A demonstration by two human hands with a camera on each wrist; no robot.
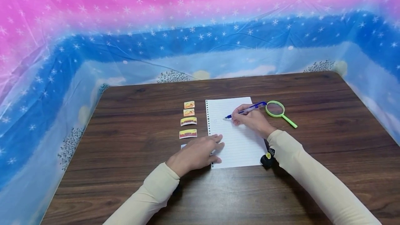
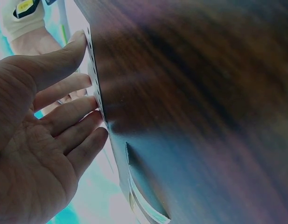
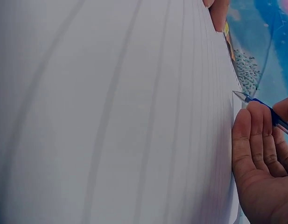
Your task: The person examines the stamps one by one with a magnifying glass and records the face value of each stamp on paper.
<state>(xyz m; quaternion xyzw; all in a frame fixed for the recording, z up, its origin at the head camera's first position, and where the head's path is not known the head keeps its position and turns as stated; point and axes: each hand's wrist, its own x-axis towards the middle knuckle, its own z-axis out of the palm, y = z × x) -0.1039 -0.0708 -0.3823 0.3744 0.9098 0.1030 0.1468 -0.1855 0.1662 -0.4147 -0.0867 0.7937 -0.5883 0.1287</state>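
My right hand pinches a blue ballpoint pen, its tip at the lined sheet of paper beside some faint handwriting. In the right wrist view the pen slants between thumb and fingers, with the side of the hand resting along the paper. My left hand lies across the sheet's lower left edge, fingertips pressing on it near the punched holes. The left wrist view shows those fingers extended and spread at the paper's edge.
Left of the sheet, small printed cutouts stand in a column, among them a yellow-and-red one; the lowest is partly covered by my left hand. A green magnifying glass lies right of the paper on the wooden table. A patterned cloth hangs behind.
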